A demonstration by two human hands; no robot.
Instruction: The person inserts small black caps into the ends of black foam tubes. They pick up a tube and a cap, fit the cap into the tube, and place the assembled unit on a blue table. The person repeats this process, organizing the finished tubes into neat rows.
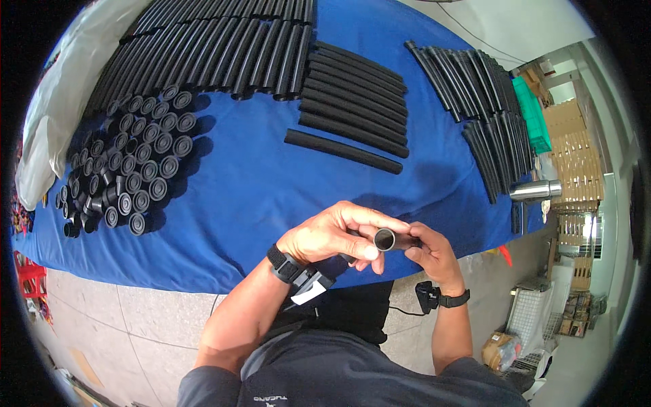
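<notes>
Close to my body, over the front edge of the table, both hands meet at a short-looking black tube (401,241). Its round open end, with a pale rim, faces up toward me. My left hand (327,233) closes round that end, index finger along the top and thumb against the rim. A dark piece shows partly behind the left thumb; its kind is hidden. My right hand (437,258) grips the tube farther along, and its fingers cover the rest. Ahead of the hands, a single black tube (344,150) lies apart from a row of black tubes (352,98).
A blue cloth (237,183) covers the table. Round black end caps (163,142) stand in a group at left, below stacked black tubes (224,54). More thin black tubes (488,122), a shiny metal cylinder (536,190) and a green bin (531,115) are at right.
</notes>
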